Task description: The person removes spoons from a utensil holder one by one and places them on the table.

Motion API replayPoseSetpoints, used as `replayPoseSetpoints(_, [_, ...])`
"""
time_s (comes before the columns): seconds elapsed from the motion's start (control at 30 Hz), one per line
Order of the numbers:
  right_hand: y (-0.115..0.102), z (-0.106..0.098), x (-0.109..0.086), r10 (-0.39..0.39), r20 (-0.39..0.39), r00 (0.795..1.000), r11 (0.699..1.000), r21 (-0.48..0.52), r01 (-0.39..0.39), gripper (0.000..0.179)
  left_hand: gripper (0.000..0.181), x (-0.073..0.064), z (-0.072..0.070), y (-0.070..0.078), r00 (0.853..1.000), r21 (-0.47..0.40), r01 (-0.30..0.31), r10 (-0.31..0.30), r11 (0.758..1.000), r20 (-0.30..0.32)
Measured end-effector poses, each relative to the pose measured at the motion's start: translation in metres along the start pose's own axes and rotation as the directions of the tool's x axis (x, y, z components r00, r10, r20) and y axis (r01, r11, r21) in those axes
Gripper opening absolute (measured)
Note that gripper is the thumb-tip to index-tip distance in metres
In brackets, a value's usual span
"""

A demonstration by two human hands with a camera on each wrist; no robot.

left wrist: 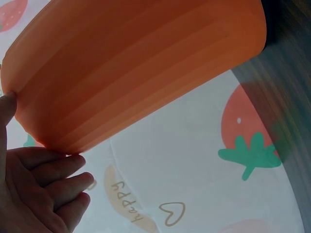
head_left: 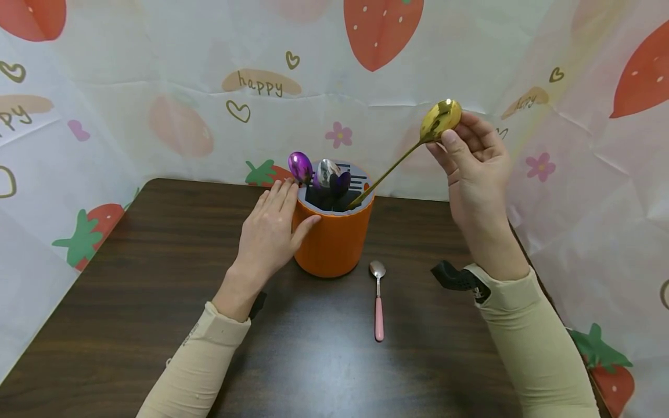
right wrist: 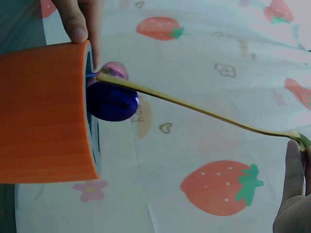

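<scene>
Strawberry-printed backdrop (head_left: pixel 183 52) behind a dark table (head_left: pixel 130 290), seen from the head: an orange pot (head_left: pixel 334 244) stands there, with a purple spoon (head_left: pixel 300 167), a silver spoon (head_left: pixel 327 172) and a dark spoon (head_left: pixel 340 183) bowl up at its mouth. The left hand (head_left: pixel 272 232) rests along the pot's left side, fingers straight, thumb out, not clenched. The right hand (head_left: pixel 478 168) pinches the gold spoon (head_left: pixel 438 123) by its bowl, above and right of the pot, the handle slanting down to the mouth. Only this view has the pink spoon (head_left: pixel 378 307), lying on the table in front of the pot.

From the left wrist, the left hand's palm side shows — thumb and a finger touch the pot near its rim, the others loose beside it.

From the right wrist, the gold handle runs full length, its tip just at the mouth — how far in, I cannot tell
</scene>
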State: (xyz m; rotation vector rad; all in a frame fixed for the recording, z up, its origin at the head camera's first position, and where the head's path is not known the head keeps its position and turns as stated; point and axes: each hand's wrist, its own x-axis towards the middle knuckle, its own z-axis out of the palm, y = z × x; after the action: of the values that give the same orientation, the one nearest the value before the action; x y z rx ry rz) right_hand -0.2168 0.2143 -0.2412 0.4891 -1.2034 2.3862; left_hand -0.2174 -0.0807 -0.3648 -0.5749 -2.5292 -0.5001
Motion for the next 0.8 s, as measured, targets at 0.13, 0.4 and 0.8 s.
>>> replayPoseSetpoints(0.13, [-0.008, -0.004, -0.003, -0.008, -0.011, 1.000, 1.000, 0.017, 0.008, 0.031, 0.075, 0.000, 0.001, 0.000, 1.000, -0.006, 0.001, -0.001, 1.000, 0.000])
replayPoseSetpoints(0.4, [-0.014, -0.024, -0.015, 0.052, -0.078, 0.996, 0.999, 0.011, -0.051, 0.032, 0.075, 0.000, 0.002, -0.001, 1.000, -0.009, -0.006, 0.006, 1.000, -0.016])
replayPoseSetpoints(0.8, [0.007, -0.073, -0.037, 0.193, -0.107, 0.975, 0.975, -0.086, -0.203, 0.028, 0.074, 0.000, 0.002, -0.001, 0.999, -0.010, -0.016, 0.015, 1.000, -0.033])
